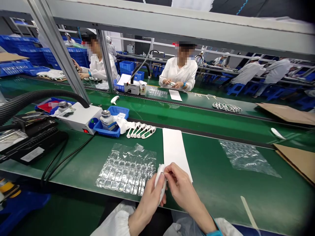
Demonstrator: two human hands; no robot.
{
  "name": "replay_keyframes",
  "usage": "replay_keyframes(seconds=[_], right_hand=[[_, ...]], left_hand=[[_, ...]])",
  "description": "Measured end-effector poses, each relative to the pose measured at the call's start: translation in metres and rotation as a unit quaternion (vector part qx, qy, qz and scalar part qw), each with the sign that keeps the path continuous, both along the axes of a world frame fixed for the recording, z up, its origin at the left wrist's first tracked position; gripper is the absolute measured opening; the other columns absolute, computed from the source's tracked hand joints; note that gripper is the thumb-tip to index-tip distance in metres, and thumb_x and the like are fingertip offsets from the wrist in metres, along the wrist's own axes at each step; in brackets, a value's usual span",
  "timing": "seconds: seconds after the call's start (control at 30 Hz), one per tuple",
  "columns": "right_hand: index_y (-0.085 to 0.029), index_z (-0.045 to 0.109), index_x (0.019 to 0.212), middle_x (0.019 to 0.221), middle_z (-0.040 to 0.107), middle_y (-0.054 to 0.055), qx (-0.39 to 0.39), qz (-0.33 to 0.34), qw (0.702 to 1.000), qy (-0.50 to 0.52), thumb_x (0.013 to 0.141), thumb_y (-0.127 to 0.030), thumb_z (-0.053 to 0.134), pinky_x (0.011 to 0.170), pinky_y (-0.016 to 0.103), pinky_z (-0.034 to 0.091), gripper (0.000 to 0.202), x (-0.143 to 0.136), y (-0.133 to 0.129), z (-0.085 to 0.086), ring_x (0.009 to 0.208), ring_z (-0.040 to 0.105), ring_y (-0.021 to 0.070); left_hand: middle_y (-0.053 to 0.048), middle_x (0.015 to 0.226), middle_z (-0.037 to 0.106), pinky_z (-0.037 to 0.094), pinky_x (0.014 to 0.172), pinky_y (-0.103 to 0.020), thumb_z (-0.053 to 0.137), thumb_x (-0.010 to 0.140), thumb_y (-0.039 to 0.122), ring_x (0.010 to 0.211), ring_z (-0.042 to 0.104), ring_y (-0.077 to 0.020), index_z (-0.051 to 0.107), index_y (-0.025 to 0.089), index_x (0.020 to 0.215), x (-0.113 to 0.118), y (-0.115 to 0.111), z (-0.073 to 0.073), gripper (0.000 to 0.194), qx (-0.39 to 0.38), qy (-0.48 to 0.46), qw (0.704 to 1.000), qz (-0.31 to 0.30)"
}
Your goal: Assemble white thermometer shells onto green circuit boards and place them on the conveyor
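Observation:
A white, curved plastic housing [160, 183] is held in my left hand [149, 196], thumb along its face and fingers wrapped behind it. It stands roughly upright over the table's front edge. My right hand [180, 183] is closed in a pinch at the upper right side of the housing; whatever lies between thumb and fingertip is too small to make out. Left of my hands lies a clear plastic blister sheet [123, 173] with rows of square pockets. Just beyond them is a white paper sheet [176, 144]. Several white housings with green circuit boards [141, 130] lie in a row farther back.
A blue tray [110, 131] holds a metal-topped bottle [107, 118], beside a white box [78, 116] with a black hose [44, 95]. At right lie a clear plastic sheet [246, 157] and cardboard [295, 160]. A co-worker [178, 72] sits across the green conveyor belt [197, 116].

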State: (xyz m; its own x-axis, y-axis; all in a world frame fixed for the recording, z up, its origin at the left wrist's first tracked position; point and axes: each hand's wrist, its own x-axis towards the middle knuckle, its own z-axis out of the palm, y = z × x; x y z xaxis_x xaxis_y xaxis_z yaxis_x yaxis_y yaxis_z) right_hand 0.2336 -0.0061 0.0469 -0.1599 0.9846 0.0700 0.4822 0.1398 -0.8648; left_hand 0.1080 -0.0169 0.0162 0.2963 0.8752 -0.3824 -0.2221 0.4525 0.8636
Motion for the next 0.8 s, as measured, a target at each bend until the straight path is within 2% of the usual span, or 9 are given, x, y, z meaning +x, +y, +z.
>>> replay_keyframes(seconds=[0.1, 0.17, 0.27, 0.33, 0.4, 0.5, 0.57, 0.67, 0.8], right_hand=[[-0.023, 0.046, 0.083, 0.06, 0.046, -0.005, -0.08, -0.025, 0.99, 0.111, 0.096, -0.04, 0.044, 0.045, 0.023, 0.038, 0.022, -0.004, -0.001, -0.007, 0.049, 0.045, 0.0123], [-0.023, 0.046, 0.087, 0.057, 0.043, -0.006, -0.085, -0.053, 0.981, 0.164, 0.096, -0.045, 0.045, 0.042, 0.022, 0.035, 0.024, -0.006, -0.002, -0.011, 0.046, 0.042, 0.011], [-0.023, 0.053, 0.103, 0.085, 0.055, 0.002, -0.033, -0.049, 0.984, 0.169, 0.094, -0.043, 0.049, 0.046, 0.022, 0.038, 0.023, -0.008, -0.002, -0.012, 0.054, 0.045, 0.0105], [-0.024, 0.057, 0.11, 0.107, 0.054, 0.006, -0.009, -0.015, 0.987, 0.158, 0.091, -0.039, 0.055, 0.053, 0.024, 0.044, 0.024, -0.009, 0.0, -0.013, 0.066, 0.052, 0.0121], [-0.023, 0.061, 0.101, 0.103, 0.054, 0.005, -0.009, -0.006, 0.986, 0.169, 0.089, -0.038, 0.058, 0.053, 0.023, 0.045, 0.019, -0.01, 0.004, -0.015, 0.068, 0.054, 0.0126], [-0.019, 0.059, 0.08, 0.087, 0.052, 0.002, -0.055, -0.032, 0.975, 0.213, 0.089, -0.044, 0.057, 0.035, 0.02, 0.036, 0.026, -0.01, 0.012, -0.018, 0.047, 0.047, 0.0066], [-0.019, 0.059, 0.081, 0.09, 0.053, 0.002, -0.099, -0.02, 0.968, 0.23, 0.088, -0.047, 0.057, 0.03, 0.019, 0.031, 0.029, -0.008, 0.017, -0.018, 0.04, 0.045, 0.0039], [-0.021, 0.062, 0.092, 0.099, 0.054, 0.003, -0.124, 0.036, 0.964, 0.231, 0.083, -0.043, 0.065, 0.035, 0.019, 0.039, 0.025, -0.007, 0.022, -0.012, 0.046, 0.05, 0.0052], [-0.019, 0.057, 0.075, 0.084, 0.052, -0.001, -0.116, 0.04, 0.971, 0.207, 0.084, -0.044, 0.064, 0.033, 0.017, 0.038, 0.027, -0.013, 0.03, -0.008, 0.04, 0.042, 0.0021]], left_hand=[[0.008, 0.05, 0.047, 0.028, 0.032, -0.017, 0.05, 0.084, 0.063, 0.034, 0.041, -0.0063, 0.052, 0.019, 0.078, -0.001, 0.0, -0.005, 0.045, 0.027, 0.01, 1.0, -0.002], [0.007, 0.049, 0.05, 0.025, 0.03, -0.017, 0.043, 0.086, 0.065, 0.031, 0.04, -0.0063, 0.052, 0.019, 0.077, -0.002, 0.0, -0.007, 0.048, 0.018, 0.008, 1.0, 0.002], [0.006, 0.044, 0.048, 0.024, 0.028, -0.017, 0.031, 0.088, 0.068, 0.028, 0.039, -0.0069, 0.051, 0.018, 0.073, -0.006, -0.001, -0.007, 0.056, 0.007, 0.021, 1.0, 0.007], [0.006, 0.043, 0.047, 0.025, 0.029, -0.017, 0.029, 0.089, 0.067, 0.028, 0.038, -0.0065, 0.05, 0.019, 0.07, -0.009, -0.002, -0.008, 0.056, 0.028, 0.042, 0.999, 0.005], [0.007, 0.046, 0.047, 0.025, 0.029, -0.017, 0.03, 0.09, 0.064, 0.029, 0.038, -0.006, 0.049, 0.019, 0.071, -0.012, -0.002, -0.009, 0.052, 0.062, 0.064, 0.996, -0.009], [0.007, 0.047, 0.047, 0.024, 0.03, -0.016, 0.031, 0.092, 0.06, 0.031, 0.039, -0.0062, 0.05, 0.02, 0.073, -0.015, -0.001, -0.009, 0.049, 0.079, 0.08, 0.993, -0.036], [0.007, 0.048, 0.048, 0.023, 0.031, -0.017, 0.03, 0.093, 0.06, 0.031, 0.039, -0.0067, 0.051, 0.02, 0.076, -0.017, 0.002, -0.008, 0.048, 0.072, 0.081, 0.993, -0.041], [0.006, 0.049, 0.048, 0.024, 0.031, -0.019, 0.029, 0.092, 0.062, 0.031, 0.039, -0.0082, 0.053, 0.021, 0.077, -0.021, 0.005, -0.006, 0.05, 0.066, 0.084, 0.993, -0.046], [0.003, 0.052, 0.05, 0.039, 0.039, -0.024, 0.025, 0.092, 0.061, 0.037, 0.044, -0.0122, 0.056, 0.021, 0.076, -0.027, 0.01, -0.005, 0.053, 0.082, 0.145, 0.984, -0.057]])
